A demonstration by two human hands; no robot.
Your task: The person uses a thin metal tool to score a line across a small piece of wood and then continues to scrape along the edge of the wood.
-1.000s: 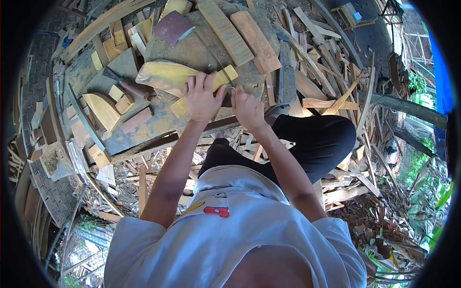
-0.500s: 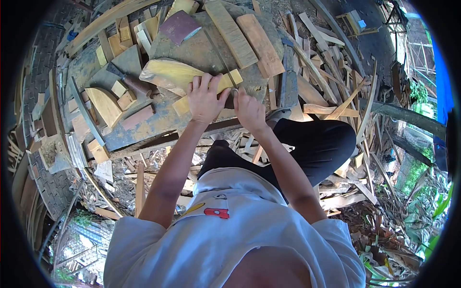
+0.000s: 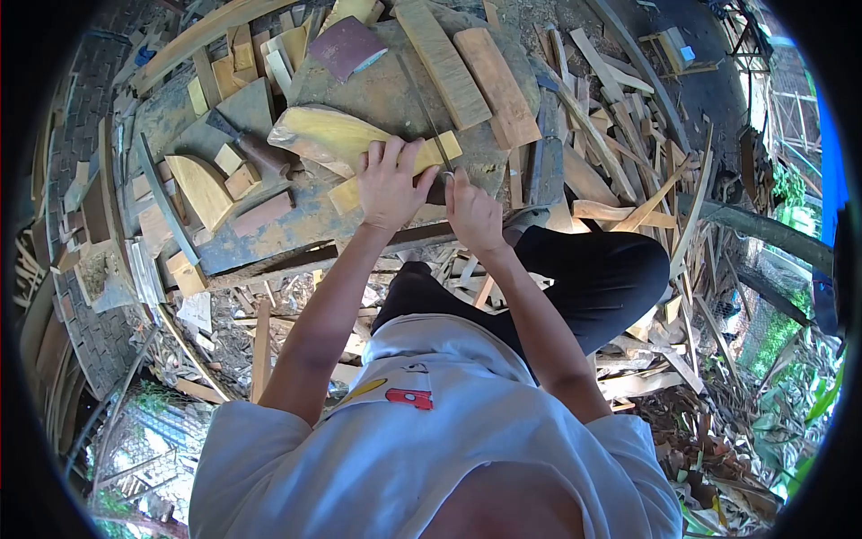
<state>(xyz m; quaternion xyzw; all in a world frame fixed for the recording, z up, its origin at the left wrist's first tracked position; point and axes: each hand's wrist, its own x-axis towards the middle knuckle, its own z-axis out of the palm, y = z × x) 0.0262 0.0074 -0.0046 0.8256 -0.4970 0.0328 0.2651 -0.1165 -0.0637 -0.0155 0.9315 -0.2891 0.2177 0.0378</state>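
My left hand (image 3: 391, 182) presses down on a narrow yellow wood strip (image 3: 431, 154) lying on the worn workbench (image 3: 314, 214). A long thin dark blade (image 3: 422, 106) crosses the strip near its right end. Its near end meets my right hand (image 3: 474, 214), whose fingers are closed round the handle, mostly hidden. Beyond my left hand lies a curved yellow wood block (image 3: 328, 135). Two thick boards, one greyish (image 3: 443, 67) and one brown (image 3: 496, 88), rest beyond the blade. A purple-brown sanding piece (image 3: 347, 48) lies at the back.
A hatchet-like tool (image 3: 256, 151), a curved wood piece (image 3: 201, 189) and small blocks (image 3: 235, 168) lie on the bench's left side. Scrap wood (image 3: 620, 135) is heaped to the right. My bent knee (image 3: 620, 269) is close to the bench's front edge.
The whole view has shifted slightly, with the bench appearing a little further right and down. Both hands keep nearly the same places on the strip and the blade's handle.
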